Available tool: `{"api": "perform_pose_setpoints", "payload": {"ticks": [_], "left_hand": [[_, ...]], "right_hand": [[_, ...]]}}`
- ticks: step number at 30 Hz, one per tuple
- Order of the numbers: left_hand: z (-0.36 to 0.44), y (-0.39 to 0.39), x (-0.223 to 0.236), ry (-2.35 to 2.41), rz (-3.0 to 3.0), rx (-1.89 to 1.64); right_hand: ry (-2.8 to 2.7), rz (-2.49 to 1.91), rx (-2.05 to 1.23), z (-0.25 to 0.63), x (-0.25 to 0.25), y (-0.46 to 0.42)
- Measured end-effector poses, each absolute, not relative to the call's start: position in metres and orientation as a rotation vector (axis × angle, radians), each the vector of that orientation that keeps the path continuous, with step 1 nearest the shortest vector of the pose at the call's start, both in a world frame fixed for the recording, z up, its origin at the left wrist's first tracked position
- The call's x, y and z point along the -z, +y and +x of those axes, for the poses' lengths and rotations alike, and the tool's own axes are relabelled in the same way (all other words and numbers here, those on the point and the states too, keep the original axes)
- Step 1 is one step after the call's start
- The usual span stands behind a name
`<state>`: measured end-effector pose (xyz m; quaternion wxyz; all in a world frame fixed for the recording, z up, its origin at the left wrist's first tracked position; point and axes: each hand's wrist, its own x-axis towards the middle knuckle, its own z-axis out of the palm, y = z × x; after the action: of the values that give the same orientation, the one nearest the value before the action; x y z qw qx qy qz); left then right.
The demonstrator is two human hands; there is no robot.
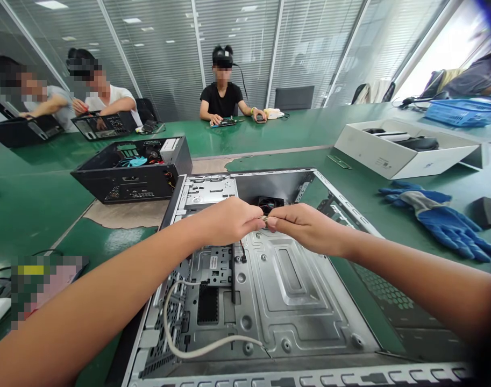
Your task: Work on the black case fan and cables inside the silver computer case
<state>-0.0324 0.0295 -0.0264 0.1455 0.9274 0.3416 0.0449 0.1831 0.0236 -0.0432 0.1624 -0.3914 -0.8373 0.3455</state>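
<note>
Above the open computer case [318, 317]: the left hand [233, 219] and the right hand [299, 226] meet, fingertips almost touching, over the far half of its metal floor.
Small pale piece [264, 219]: held between the two hands, well up from the case floor; fingers cover most of it, so its exact kind cannot be told.
Left hand: thumb and forefinger pinched together on the piece from its left side.
Right hand: clamped on the same piece from the other side, thumb against straightened fingers.
Dark fan [270, 203]: just beyond the fingertips in this view, partly hidden by them.
Pale cable [184, 355]: loops along the left of the case floor, its near end splitting into thin wires.
Green worktop [265, 137]: carries the case and everything around it.
Beyond, left: a black second case [144, 183] with a blue fan [134, 161] inside, set on a brown sheet [124, 214].
Right side: blue gloves [442, 220] near a dark block [484, 212]; farther back, a white box [384, 156] with a green strip [339, 161] just beside it.
Far side: a co-worker in a black shirt [223, 99], one hand at a circuit board [223, 123].
</note>
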Motion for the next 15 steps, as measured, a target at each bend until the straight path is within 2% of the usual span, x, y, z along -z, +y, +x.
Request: {"api": "perform_pose_setpoints", "payload": {"ticks": [9, 15], "left_hand": [[-0.0284, 0.0208, 0.0244, 1.087, 2.941, -0.038], [-0.0328, 0.0279, 0.0315, 1.067, 2.829, -0.080]], "right_hand": [[-2.203, -0.999, -1.454, 0.1853, 0.0462, 0.0259], [-2.282, -1.125, -1.063, 0.1807, 0.0481, 0.0260]]}}
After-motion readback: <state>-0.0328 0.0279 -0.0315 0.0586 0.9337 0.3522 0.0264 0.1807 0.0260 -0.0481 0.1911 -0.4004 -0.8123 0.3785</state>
